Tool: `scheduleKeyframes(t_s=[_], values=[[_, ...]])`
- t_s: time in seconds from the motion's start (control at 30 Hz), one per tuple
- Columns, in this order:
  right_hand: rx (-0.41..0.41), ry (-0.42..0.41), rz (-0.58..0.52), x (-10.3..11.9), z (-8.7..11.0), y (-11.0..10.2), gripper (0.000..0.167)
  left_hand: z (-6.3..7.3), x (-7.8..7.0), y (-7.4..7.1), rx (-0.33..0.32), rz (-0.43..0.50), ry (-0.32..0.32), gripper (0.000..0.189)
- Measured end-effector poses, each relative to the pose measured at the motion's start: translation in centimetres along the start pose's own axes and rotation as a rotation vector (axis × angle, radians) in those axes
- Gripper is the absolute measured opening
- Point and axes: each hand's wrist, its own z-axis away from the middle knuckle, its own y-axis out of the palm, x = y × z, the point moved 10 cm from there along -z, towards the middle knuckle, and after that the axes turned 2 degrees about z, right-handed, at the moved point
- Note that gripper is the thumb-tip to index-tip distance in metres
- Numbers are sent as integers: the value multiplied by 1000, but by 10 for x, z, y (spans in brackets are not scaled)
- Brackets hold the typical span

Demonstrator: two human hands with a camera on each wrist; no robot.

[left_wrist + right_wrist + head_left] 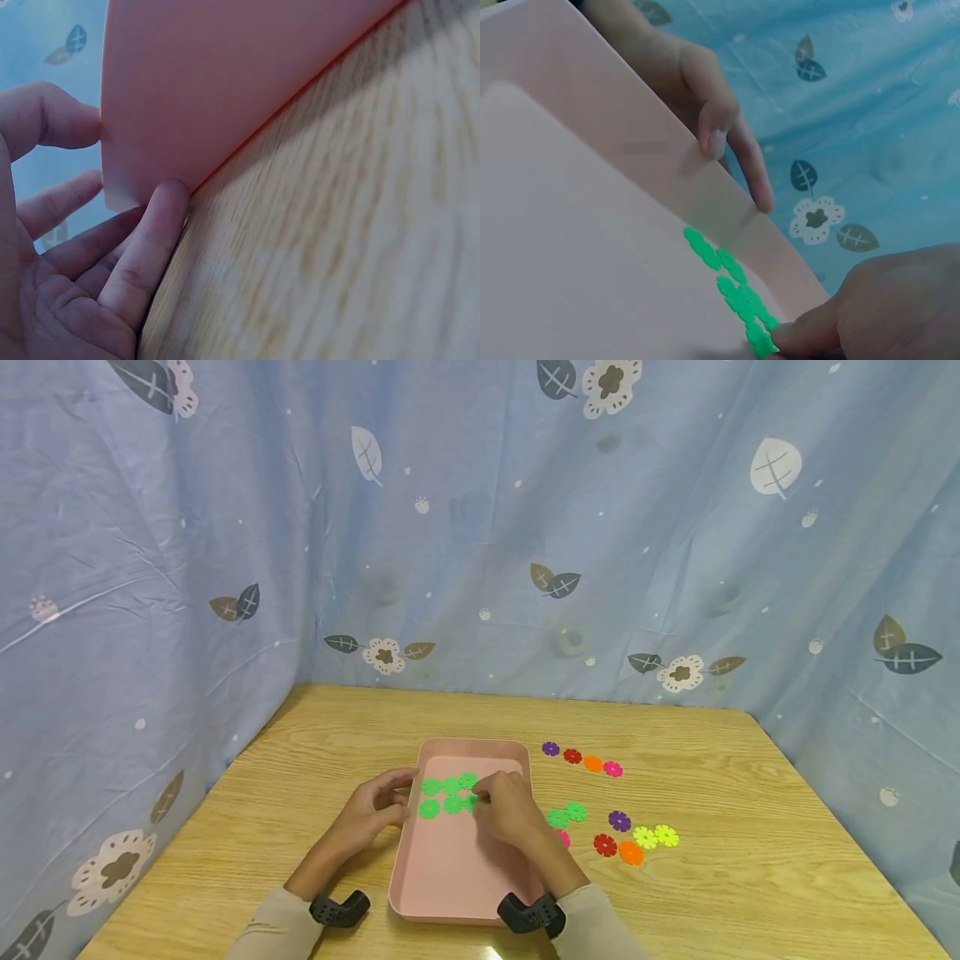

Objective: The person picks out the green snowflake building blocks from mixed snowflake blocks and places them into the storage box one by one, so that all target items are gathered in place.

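Note:
A pink rectangular tray [450, 877] lies on the table with two short rows of green flower-shaped plastic discs [430, 809] in its far half. My left hand [367, 810] is at the tray's left side, fingers loosely spread. In the left wrist view its fingertips [171, 199] touch the outer wall. My right hand [512, 810] reaches over the tray's right side. Its thumb and finger pinch a green disc [759, 341] at the end of the rows, low over the tray floor; the fingertips partly cover that disc.
Right of the tray, purple [551, 749], red, orange and pink discs form a slanting row. Nearer lie two green discs [575, 812], a purple, a red [605, 845], an orange, two yellow discs [666, 836] and a partly hidden pink one. A blue patterned curtain [480, 527] surrounds the table.

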Motion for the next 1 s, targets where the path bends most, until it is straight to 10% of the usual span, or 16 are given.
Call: scheduleKeyframes(t_s=[0.2,1.0], values=[[37,45,-55,-6,2,-2,13,0,0,0,-1,-2,-10,62],[-119,220,-202,-46,19,-62,23,1,1,0,12,-2,-3,62]])
